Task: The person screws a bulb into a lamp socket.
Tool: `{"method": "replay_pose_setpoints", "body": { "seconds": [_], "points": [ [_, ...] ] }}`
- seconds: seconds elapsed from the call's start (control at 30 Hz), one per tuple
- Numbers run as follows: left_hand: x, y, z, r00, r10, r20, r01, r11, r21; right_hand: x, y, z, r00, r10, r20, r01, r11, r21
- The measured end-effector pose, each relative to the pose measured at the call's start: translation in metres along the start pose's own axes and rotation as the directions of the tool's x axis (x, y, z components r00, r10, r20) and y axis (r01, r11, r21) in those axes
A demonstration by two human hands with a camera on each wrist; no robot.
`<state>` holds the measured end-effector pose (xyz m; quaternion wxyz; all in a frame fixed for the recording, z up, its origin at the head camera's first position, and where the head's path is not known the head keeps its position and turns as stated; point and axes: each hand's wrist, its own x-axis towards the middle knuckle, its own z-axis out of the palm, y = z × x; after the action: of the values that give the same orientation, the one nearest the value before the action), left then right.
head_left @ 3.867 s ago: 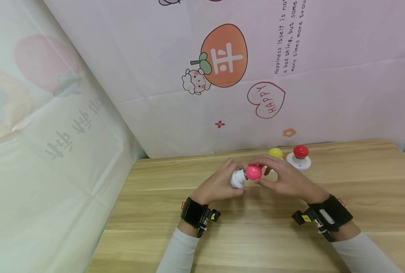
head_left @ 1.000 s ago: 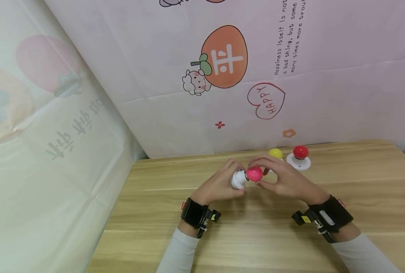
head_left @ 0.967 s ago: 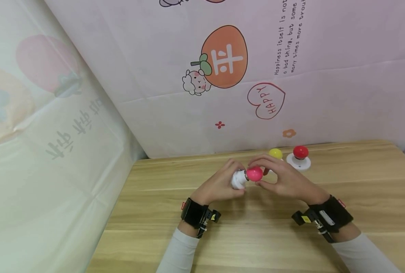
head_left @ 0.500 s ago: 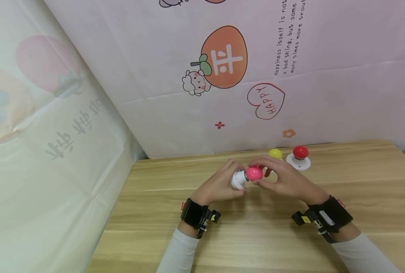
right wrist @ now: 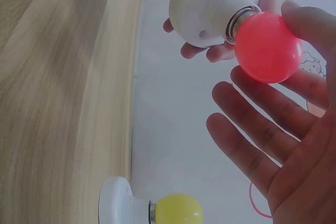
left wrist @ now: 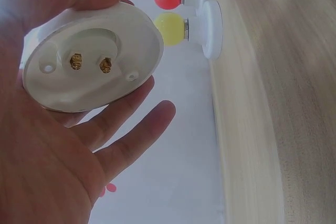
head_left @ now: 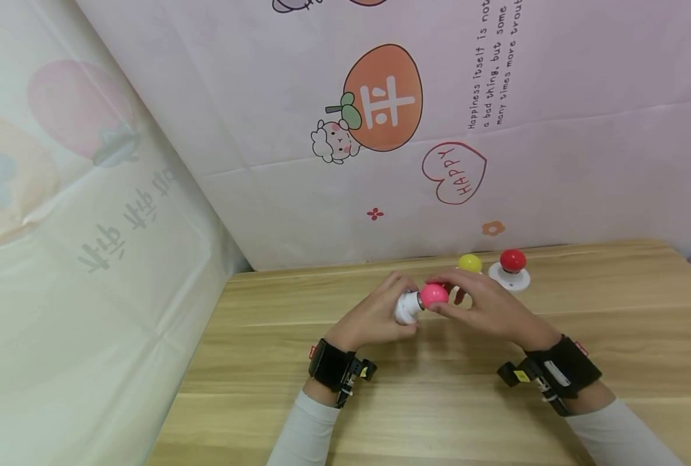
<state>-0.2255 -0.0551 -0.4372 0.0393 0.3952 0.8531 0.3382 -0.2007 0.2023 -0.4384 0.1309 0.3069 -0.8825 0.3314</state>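
My left hand [head_left: 376, 315] grips a white lamp holder [head_left: 406, 307] above the table, tilted so its mouth points right. In the left wrist view the underside of the lamp holder [left wrist: 94, 59] shows two brass screws. A pink light bulb [head_left: 434, 295] sits with its metal base in the holder's mouth; part of the metal still shows in the right wrist view. My right hand [head_left: 485, 307] pinches the pink bulb [right wrist: 268, 47] between thumb and forefinger, its other fingers spread beneath.
Toward the back right of the wooden table [head_left: 298, 382] stand two white holders, one with a yellow bulb [head_left: 470, 263], partly hidden by my right hand, and one with a red bulb [head_left: 513, 260]. A printed cloth [head_left: 298, 213] hangs behind the table, another at the left.
The right thumb and fingers have shifted their grip around the pink bulb, the thumb now further over its front. Lamp holder and left hand stay nearly in place.
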Motion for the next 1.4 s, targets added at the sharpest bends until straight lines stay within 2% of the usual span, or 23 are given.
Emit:
{"method": "replay_pose_setpoints", "body": {
  "seconds": [0.73,0.83,1.07,1.4],
  "points": [
    [-0.0009,-0.0007,0.0010,1.000,-0.017,0.010,0.017,1.000,0.006,0.0019,-0.0036,-0.0003,0.992,0.118,0.053,-0.118,0.993,-0.005],
    [-0.0005,-0.0020,0.0009,1.000,-0.015,0.012,0.015,1.000,0.002,0.0015,-0.0030,-0.0001,0.995,0.092,0.039,-0.093,0.995,0.028],
    [0.0005,-0.0041,0.0012,1.000,-0.007,0.010,0.007,1.000,0.007,0.0018,-0.0010,0.0012,0.998,-0.052,-0.029,0.054,0.996,0.066],
    [0.0004,-0.0030,-0.0005,1.000,-0.006,0.013,0.006,1.000,0.001,0.0005,0.0005,0.0034,0.992,-0.123,-0.038,0.126,0.989,0.074]
  ]
}}
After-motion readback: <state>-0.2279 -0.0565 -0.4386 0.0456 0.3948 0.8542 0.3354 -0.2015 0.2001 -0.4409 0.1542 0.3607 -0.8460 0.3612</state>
